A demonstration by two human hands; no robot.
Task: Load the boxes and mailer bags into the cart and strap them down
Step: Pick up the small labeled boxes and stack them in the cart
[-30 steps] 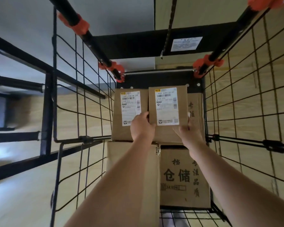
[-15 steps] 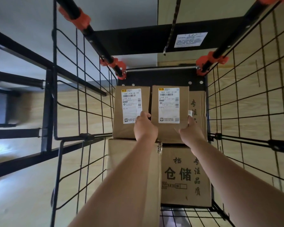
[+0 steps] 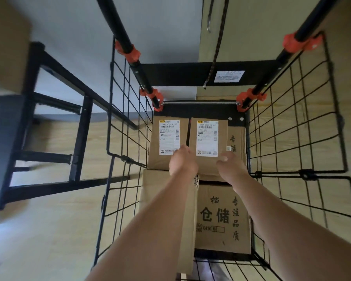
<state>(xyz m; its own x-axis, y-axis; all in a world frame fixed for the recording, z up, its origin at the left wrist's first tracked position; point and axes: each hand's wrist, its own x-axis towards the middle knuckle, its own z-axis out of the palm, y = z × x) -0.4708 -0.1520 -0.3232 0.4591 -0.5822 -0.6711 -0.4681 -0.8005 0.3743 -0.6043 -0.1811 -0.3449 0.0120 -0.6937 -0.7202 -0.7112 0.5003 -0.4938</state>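
Observation:
The black wire cart holds several brown cardboard boxes. At its far end two smaller boxes with white shipping labels lie side by side on top of the load: the left labelled box and the right labelled box. My left hand grips the right box at its near left edge, fingers curled into the gap between the two. My right hand holds its near right corner, thumb on top. A large printed box and a plain box lie closer to me. A black strap with a hook hangs from the cart handle.
A black metal frame stands left of the cart on the wooden floor. Orange clamps fix the handle poles to the cart. A grey wall rises behind.
The view has shifted, and the right labelled box sits a little lower in the frame. Both hands stay at its near edge, the right thumb now showing on top.

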